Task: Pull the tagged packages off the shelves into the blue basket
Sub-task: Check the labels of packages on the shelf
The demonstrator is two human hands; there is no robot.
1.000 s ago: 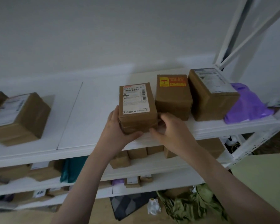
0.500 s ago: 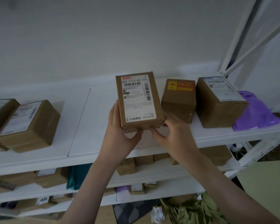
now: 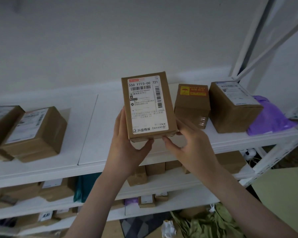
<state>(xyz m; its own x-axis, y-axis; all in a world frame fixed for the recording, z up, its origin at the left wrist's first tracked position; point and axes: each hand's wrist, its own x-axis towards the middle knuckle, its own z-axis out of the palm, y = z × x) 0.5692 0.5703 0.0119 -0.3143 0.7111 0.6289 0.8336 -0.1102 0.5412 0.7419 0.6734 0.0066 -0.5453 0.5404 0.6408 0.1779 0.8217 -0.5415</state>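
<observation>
A brown cardboard package point(image 3: 148, 107) with a white barcode label is held up above the top shelf point(image 3: 100, 127), its label tilted toward me. My left hand point(image 3: 127, 143) grips its lower left side, thumb curled under the bottom edge. My right hand point(image 3: 191, 143) holds the lower right corner with fingers behind it and thumb near the bottom edge. No blue basket is in view.
Right of the held package stand a box with an orange sticker point(image 3: 193, 105), a labelled box point(image 3: 234, 107) and a purple mailer bag point(image 3: 272, 117). Two labelled boxes point(image 3: 34, 131) sit at the shelf's left. Lower shelves hold several parcels. A white rack post point(image 3: 272, 158) slants at right.
Both hands lifted the labelled package off the top shelf and tipped it up so its label faces me. The other boxes stayed put.
</observation>
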